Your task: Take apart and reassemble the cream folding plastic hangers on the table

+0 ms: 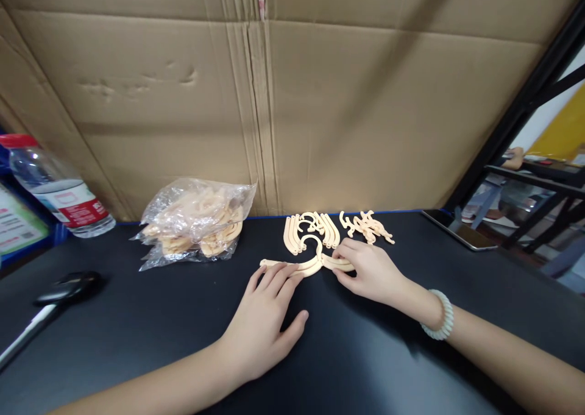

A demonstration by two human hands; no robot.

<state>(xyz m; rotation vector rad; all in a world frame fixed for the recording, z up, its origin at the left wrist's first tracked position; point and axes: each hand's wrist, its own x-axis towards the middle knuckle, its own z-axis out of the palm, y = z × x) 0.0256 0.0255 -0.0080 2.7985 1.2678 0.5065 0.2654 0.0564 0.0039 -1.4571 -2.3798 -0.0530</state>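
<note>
My left hand (265,323) has its fingers flat on the left arm of the little beige hanger (313,264) on the tabletop (159,329), right hand (372,272) fingers pinch its right arm, so I'd keep it flat and press evenly, no twisting.

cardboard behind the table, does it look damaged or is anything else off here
The cardboard has shallow dents near its upper left and fold creases down the middle, no tears visible. On the table the beige plastic pieces lie in tidy rows and the right hand pinches the hanger-shaped piece; nothing spilled.
</note>
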